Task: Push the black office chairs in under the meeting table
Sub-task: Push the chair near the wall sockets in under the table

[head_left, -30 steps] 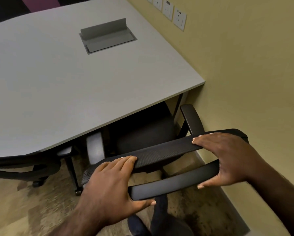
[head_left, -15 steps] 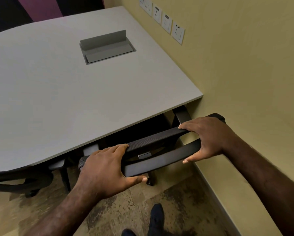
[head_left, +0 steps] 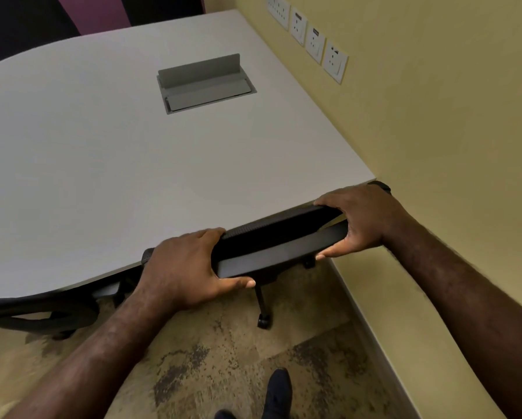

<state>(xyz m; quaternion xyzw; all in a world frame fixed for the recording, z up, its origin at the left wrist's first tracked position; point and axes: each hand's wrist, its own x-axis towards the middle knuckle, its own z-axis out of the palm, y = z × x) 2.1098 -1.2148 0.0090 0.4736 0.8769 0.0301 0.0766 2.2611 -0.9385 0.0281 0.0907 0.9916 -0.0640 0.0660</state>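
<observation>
Both hands clamped on the backrest top of the black office chair (head_left: 279,237), chair tucked against the near edge of the table (head_left: 102,176).

Left hand (head_left: 184,267): fingers curled over the mesh top edge, thumb under the lower black bar. Right hand (head_left: 359,219): same grip at the far right end of the backrest, just beside the yellow wall (head_left: 435,146). Seat and arms hidden under the tabletop; one base leg with a caster (head_left: 264,322) shows on the patterned carpet (head_left: 223,358). A second black chair (head_left: 38,309) sits at the left, its backrest at the table edge. Grey cable box (head_left: 203,83) with raised flap is set into the tabletop. Row of wall sockets (head_left: 314,40) above the far right corner. A dark shoe (head_left: 279,394) on the carpet at bottom centre.
</observation>
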